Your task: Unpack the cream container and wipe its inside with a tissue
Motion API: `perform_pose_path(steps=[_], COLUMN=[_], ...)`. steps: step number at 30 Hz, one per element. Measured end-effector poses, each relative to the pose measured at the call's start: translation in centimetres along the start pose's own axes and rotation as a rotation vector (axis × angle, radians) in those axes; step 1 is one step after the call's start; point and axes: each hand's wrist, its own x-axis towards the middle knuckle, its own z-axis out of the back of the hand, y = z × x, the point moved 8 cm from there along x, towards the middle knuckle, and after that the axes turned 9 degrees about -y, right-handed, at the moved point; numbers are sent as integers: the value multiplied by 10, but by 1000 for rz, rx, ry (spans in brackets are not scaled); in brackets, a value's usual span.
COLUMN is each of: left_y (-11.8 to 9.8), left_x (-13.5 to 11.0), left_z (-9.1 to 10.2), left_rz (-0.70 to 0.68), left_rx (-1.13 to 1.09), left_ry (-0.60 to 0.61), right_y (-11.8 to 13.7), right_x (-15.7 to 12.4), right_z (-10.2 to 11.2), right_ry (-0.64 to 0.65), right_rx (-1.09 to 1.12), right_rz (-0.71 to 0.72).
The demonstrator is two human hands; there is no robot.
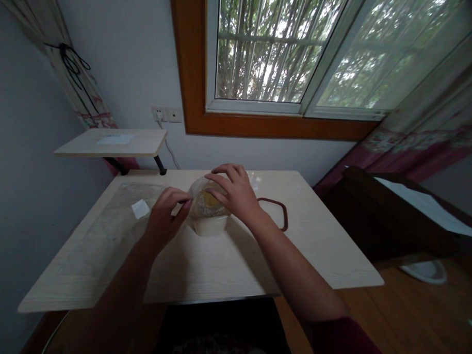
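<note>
A small white bowl [210, 226] stands on the light wooden table [208, 266], covered by a clear film or lid with something yellow under it [208, 199]. My right hand [234, 192] rests curved over the top right of that cover, fingers pressed on it. At the cover's left edge my left hand [164, 215] pinches the film with its fingertips.
A small white paper square [140, 208] lies on a clear sheet at the table's left. A dark brown loop [280, 212] lies right of the bowl. A raised shelf [111, 142] stands at the back left. Dark furniture [396, 218] fills the right side under a window.
</note>
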Motion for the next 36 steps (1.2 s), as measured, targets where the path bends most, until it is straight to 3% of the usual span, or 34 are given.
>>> perform_pose_path(steps=[5,15,18,21,25,27,30,33,36], left_y=[-3,11,20,37,53,51,34,14,1], left_x=[-1,4,3,-1,-7,-5,2,2,-2], left_z=[-5,13,21,23,16,16,23,25,23], left_rz=[-83,86,201,423,609,544,259,-14,-168], left_rx=[13,131,91,-56,-321,-387,-281,-24,104], left_ry=[47,-136,-202,-239,-259,-254,-169,-28,91], right_y=[0,-45,-65,-86,-104,-106,-106,-105,-102], right_x=[-1,-22,-29,-40,-55,-59,-63,-66,-67], right_z=[1,33,38,39,31,24,16,18,24], right_ry=[-27,-259,-272,-262,-257,-238,-192,-182,-168], right_rx=[-90,-125,-35,91,427,606,748,755,719], right_rz=[38,-118,-254,-461,-750,-841,-935,-970,-948])
